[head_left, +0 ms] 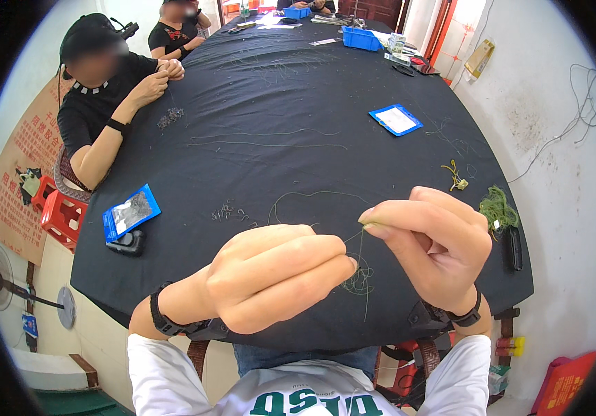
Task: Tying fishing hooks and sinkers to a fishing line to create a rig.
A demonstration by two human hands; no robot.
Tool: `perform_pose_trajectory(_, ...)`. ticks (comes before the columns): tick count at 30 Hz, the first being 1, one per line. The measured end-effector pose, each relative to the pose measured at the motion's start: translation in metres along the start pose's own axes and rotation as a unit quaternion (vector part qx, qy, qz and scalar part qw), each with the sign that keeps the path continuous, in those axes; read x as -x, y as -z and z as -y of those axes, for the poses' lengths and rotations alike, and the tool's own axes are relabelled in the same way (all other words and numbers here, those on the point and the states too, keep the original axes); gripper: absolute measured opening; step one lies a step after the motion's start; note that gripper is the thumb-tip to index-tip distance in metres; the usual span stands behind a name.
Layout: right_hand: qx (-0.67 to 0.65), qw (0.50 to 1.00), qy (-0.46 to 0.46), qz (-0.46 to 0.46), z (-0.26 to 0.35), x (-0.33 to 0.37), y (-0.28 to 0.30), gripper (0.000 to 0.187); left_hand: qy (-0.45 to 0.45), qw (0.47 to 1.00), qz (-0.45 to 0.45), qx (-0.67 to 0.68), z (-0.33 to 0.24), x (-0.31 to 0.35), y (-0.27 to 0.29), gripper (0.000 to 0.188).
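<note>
My left hand [280, 274] is closed in a pinch over the near middle of the table, its fingertips hidden behind the fingers. A thin green fishing line [357, 279] runs into it and hangs below in loose loops. My right hand [440, 243] pinches the same line between thumb and forefinger, so a short stretch spans both hands. At the left hand's upper edge a tiny curved tip shows; whether it belongs to a hook I cannot tell. Several small fish hooks [227, 212] lie on the cloth just beyond that hand.
Black cloth [263, 166] covers the table. A blue packet [131, 211] rests at left by a black device [128, 243]. To the right are a green line bundle [497, 208], a yellow tie [456, 177] and another blue packet [395, 120]. Across the left edge a person [104, 97] works with both hands.
</note>
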State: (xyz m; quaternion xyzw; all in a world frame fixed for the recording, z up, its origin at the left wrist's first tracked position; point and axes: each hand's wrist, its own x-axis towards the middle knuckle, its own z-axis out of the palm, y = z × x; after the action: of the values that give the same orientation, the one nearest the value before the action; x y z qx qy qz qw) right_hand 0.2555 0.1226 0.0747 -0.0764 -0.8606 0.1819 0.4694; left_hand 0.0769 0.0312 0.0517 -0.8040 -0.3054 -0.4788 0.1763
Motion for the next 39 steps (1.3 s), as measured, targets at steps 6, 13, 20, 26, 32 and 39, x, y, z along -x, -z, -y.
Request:
perform_pose_trajectory(6, -0.141, 0.980, -0.120, 0.073, -0.004, 0.005, -0.010, 0.015, 0.025, 0.999, -0.025, 0.000, -0.002, 0.000, 0.001, 0.022)
perform_pose_trajectory(13, -0.089, 0.990, 0.047, 0.097, -0.006, 0.005, -0.014, 0.020, 0.037, 0.997, -0.066, 0.004, -0.003, 0.003, 0.001, 0.020)
perform_pose_trajectory(20, 0.028, 0.986, 0.146, 0.073, -0.001, 0.009, -0.016, 0.028, 0.025, 0.997, -0.061, -0.045, 0.000, 0.003, -0.001, 0.023)
perform_pose_trajectory(26, 0.074, 0.982, 0.162, 0.059, 0.007, 0.014, -0.019, 0.029, 0.013, 0.997, -0.040, -0.067, 0.006, 0.003, -0.006, 0.022)
perform_pose_trajectory(32, 0.079, 0.981, 0.174, 0.042, 0.013, 0.010, -0.002, 0.028, -0.006, 0.999, -0.011, -0.049, 0.009, -0.001, -0.008, 0.020)
perform_pose_trajectory(39, 0.052, 0.994, 0.094, -0.014, 0.005, 0.002, 0.004, 0.025, -0.026, 1.000, -0.006, 0.003, 0.004, -0.001, -0.007, 0.019)
